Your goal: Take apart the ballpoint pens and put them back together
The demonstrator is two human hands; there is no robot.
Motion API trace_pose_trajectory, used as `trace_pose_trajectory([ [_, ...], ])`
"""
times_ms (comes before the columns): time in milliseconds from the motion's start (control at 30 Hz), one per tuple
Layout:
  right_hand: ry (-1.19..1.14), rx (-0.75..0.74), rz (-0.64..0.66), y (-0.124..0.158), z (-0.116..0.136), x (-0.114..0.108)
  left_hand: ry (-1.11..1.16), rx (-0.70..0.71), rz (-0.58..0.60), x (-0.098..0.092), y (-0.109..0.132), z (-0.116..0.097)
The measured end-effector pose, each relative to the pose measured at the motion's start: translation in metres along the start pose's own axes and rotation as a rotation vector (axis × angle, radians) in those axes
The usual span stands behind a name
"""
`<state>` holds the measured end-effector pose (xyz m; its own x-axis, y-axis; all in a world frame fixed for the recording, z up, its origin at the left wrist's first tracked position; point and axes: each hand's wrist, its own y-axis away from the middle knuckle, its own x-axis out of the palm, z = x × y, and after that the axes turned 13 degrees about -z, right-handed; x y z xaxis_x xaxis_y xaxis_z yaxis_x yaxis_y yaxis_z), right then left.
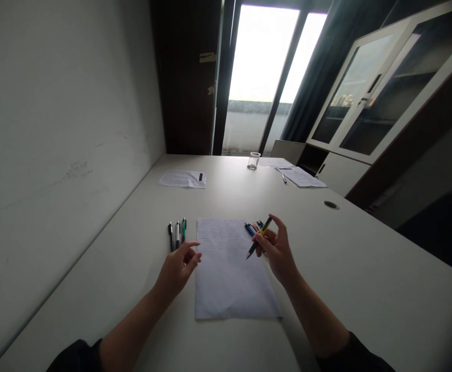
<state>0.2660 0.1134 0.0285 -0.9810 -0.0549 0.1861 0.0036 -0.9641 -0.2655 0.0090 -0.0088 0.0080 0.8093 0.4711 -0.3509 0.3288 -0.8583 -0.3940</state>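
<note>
A sheet of paper (pixel 231 287) lies in front of me, its upper part covered in lines of handwriting. My right hand (pixel 278 248) grips a yellow and black ballpoint pen (pixel 265 227) above the sheet's right side. Its tip points down and left, and my index finger rests at the top end. Just left of the sheet's edge, my left hand (pixel 181 263) is open and holds nothing, with thumb and index finger apart. Three pens (pixel 178 230) stand in a row beyond it. Several more pens (pixel 250 228) lie partly behind my right hand.
The white table (pixel 226 194) runs along a wall at left. At its far end are a paper sheet (pixel 183 179), a glass cup (pixel 253 160), a stack of papers (pixel 302 176) and a pen (pixel 284 178). A round cable hole (pixel 331 204) sits near the right edge.
</note>
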Motion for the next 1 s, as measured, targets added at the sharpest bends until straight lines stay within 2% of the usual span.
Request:
trace_pose_trajectory([
  [200, -0.020, -0.027, -0.029, 0.000, 0.000, 0.001, 0.006, 0.004, 0.000, 0.000, 0.000, 0.001],
  [367, -0.027, -0.021, -0.003, -0.001, -0.003, -0.001, -0.003, 0.010, 0.008, 0.000, 0.000, 0.002],
  [533, -0.020, -0.030, -0.017, -0.001, -0.007, 0.001, -0.072, 0.048, 0.035, 0.001, 0.000, 0.001],
  [700, 0.127, -0.066, 0.047, -0.001, -0.015, 0.001, -0.176, 0.178, 0.124, 0.002, 0.002, -0.002],
  [833, 0.245, -0.105, 0.086, 0.005, -0.018, 0.007, -0.254, 0.338, 0.194, 0.005, 0.003, 0.000],
  [1000, 0.136, 0.112, 0.180, 0.013, -0.016, 0.027, -0.319, 0.447, 0.282, 0.006, 0.004, 0.004],
])
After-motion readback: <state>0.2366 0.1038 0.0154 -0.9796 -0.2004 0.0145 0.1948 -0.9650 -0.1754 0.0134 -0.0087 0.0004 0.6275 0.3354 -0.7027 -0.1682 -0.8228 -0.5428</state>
